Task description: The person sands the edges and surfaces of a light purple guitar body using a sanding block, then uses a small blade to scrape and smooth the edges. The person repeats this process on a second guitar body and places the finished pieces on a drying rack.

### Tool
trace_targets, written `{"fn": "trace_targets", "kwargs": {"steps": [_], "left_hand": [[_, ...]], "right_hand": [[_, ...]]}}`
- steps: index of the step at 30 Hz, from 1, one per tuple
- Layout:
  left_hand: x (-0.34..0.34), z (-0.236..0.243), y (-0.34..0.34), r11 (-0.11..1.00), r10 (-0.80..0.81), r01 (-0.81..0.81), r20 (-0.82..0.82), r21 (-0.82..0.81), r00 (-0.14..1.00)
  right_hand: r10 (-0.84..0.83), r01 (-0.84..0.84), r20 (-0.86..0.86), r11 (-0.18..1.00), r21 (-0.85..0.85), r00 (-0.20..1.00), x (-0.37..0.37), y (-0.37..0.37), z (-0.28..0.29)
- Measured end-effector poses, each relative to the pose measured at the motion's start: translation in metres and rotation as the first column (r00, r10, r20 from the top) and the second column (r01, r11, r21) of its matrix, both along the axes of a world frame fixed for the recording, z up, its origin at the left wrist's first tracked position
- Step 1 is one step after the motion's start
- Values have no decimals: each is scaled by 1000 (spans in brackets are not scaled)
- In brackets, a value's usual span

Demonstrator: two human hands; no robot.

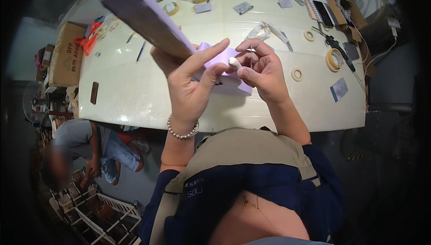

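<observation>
Cream-coloured, glossy-covered worktable (130, 103) spreads beneath the long lavender slab-like piece with a curved end (150, 18) in the head view. The left hand (188, 85) grasps this piece near that end. Just right of the end, the right hand (265, 72) curls its fingers about a thin metal strip (251, 56); whether they pinch it, I cannot tell.

dark printed characters and letters mark the brown cardboard box (67, 55). pale lettering crosses the navy cloth (233, 177) at the wearer's chest.
</observation>
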State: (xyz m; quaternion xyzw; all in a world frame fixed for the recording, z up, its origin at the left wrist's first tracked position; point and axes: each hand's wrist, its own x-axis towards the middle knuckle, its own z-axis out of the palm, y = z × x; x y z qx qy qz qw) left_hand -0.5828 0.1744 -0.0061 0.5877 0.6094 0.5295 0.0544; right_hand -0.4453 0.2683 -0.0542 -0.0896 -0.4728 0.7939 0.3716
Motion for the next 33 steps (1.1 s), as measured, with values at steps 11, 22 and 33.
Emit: {"fn": "trace_targets", "kwargs": {"steps": [11, 22, 33], "left_hand": [[-14, -11, -28, 997, -65, 63, -37, -50, 997], [-11, -15, -32, 999, -31, 29, -159, -20, 987], [-6, -15, -32, 1000, -26, 24, -127, -16, 992]], "right_hand": [[-222, 184, 112, 943, 276, 969, -8, -29, 18], [-538, 213, 248, 654, 726, 806, 5, -43, 38], [-593, 173, 206, 518, 838, 778, 7, -43, 39]]}}
